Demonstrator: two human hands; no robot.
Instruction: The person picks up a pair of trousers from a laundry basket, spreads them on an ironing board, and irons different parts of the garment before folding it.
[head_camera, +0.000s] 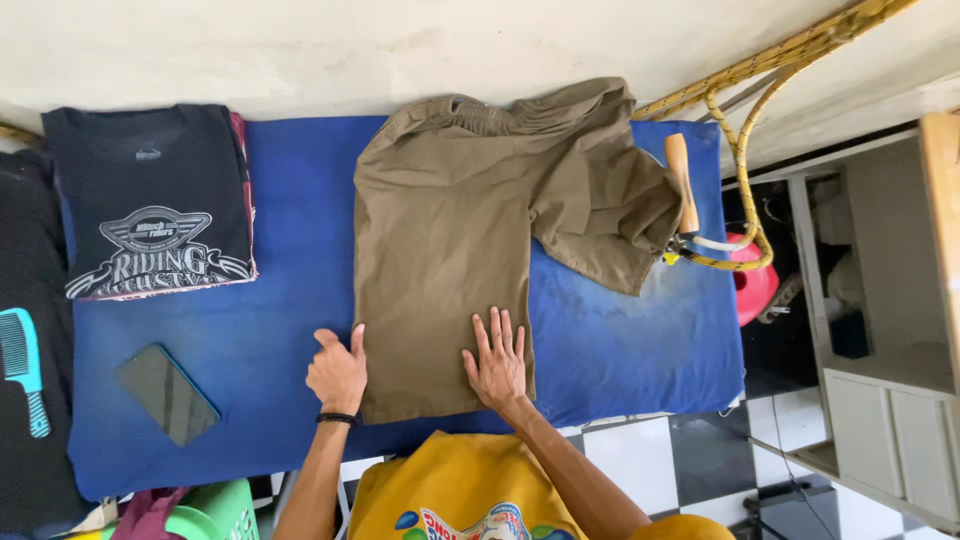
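head view: both hands (337, 372) (497, 362) press olive shirt (445, 260).

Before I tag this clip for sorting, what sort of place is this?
Likely a home laundry or ironing corner. A brown shirt lies flat on a blue padded mat, a folded black T-shirt sits beside it, and a checkered tile floor shows below.
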